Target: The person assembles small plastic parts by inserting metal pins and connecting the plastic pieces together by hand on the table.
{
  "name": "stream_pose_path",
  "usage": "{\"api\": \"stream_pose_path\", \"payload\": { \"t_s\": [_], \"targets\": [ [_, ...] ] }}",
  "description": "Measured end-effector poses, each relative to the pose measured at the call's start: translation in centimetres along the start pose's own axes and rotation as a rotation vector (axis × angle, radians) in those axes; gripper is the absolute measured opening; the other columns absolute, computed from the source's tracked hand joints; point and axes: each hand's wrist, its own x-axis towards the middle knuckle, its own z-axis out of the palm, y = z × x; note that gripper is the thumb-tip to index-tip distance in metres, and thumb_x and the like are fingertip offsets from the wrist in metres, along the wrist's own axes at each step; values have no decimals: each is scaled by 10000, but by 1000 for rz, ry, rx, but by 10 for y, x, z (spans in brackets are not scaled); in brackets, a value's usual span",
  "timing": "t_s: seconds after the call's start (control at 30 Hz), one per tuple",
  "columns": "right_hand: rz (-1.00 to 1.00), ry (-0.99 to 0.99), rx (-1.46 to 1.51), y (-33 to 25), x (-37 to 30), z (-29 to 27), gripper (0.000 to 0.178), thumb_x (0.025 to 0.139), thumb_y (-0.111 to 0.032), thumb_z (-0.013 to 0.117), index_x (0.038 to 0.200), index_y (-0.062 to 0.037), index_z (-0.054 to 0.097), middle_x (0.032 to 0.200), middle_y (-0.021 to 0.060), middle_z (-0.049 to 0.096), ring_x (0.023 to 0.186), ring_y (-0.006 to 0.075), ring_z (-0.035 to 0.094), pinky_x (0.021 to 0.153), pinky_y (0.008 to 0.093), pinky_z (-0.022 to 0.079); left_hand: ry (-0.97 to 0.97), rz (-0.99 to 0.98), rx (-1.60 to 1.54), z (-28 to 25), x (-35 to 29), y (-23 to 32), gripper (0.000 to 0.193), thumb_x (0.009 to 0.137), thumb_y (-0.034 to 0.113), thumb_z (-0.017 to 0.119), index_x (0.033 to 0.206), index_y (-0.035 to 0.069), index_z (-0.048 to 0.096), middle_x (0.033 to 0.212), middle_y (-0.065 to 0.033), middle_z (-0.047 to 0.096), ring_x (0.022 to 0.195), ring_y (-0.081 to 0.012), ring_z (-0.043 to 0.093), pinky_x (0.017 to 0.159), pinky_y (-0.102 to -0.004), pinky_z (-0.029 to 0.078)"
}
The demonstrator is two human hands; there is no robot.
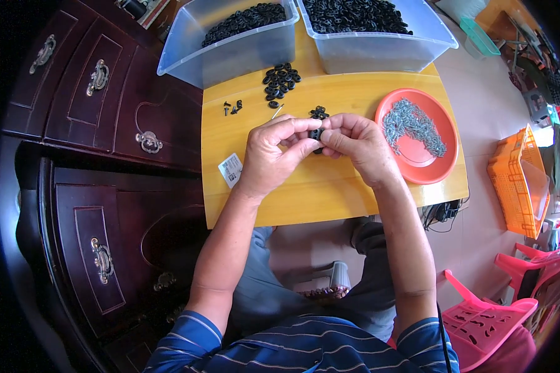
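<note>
Between my two hands, above the middle of the yellow table [292, 199], is a small black oval plastic piece with holes [316, 133]. My left hand [274, 149] pinches its left side with thumb and forefinger. From the other side, the fingertips of my right hand [358, 143] press on it. Just beyond my fingers lies a small cluster of black pieces [319, 112]. Farther off sits a loose pile of black oval pieces [281, 81]. To the right, an orange-red round dish [410, 171] holds many silvery screws [410, 124].
Two clear plastic bins [242, 57] full of black pieces stand at the far edge. A few dark screws [233, 109], a thin white stick [277, 111] and a printed label [231, 170] lie on the left. Dark drawers [93, 155] flank the table; an orange crate [519, 180] stands right.
</note>
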Motion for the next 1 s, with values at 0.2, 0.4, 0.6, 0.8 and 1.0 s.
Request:
{"api": "stream_pose_path", "payload": {
  "t_s": [0.2, 0.4, 0.6, 0.8, 1.0],
  "targets": [
    [23, -14, -33, 0, 0, -2, 160, 944, -86, 705, 1076, 4, 708, 934, 26, 717, 787, 91, 648, 738, 234, 531, -39, -69, -39, -2, 1, 6, 297, 828, -56, 766, 1114, 20, 749, 868, 8, 635, 789, -59, 593, 723, -213, 509],
    [77, -30, -81, -5, -2, -1, 178, 949, -116, 710, 1086, -3, 712, 906, 18, 713, 774, 86, 643, 722, 232, 523, -105, -57, 43, -8, 2, 4, 305, 834, -48, 761, 1131, 19, 749, 869, 13, 621, 778, -56, 579, 715, -208, 496],
    [45, -38, -41, 3, 1, 2, 182, 967, -197, 710, 1051, -35, 713, 914, 0, 715, 780, 65, 628, 704, 219, 488, -78, 7, 71, -5, 2, 4, 362, 807, -65, 764, 1148, 54, 743, 835, -10, 592, 689, -71, 574, 643, -232, 501],
    [55, 55, 167, 17, 2, 11, 124, 989, -177, 677, 1035, -68, 715, 958, 17, 728, 873, 103, 681, 812, 274, 556, 132, 171, 349, 13, 2, 6, 471, 721, 48, 816, 1170, 42, 675, 991, -114, 671, 862, -272, 697, 714, -367, 573],
    [90, 79, 301, 21, 4, 13, 115, 950, -201, 714, 990, -93, 720, 929, -10, 717, 831, 73, 645, 773, 244, 501, 178, 325, 580, 12, 3, -6, 383, 740, 41, 759, 1116, 52, 687, 993, -116, 684, 866, -312, 693, 739, -387, 574]
  ]
}}
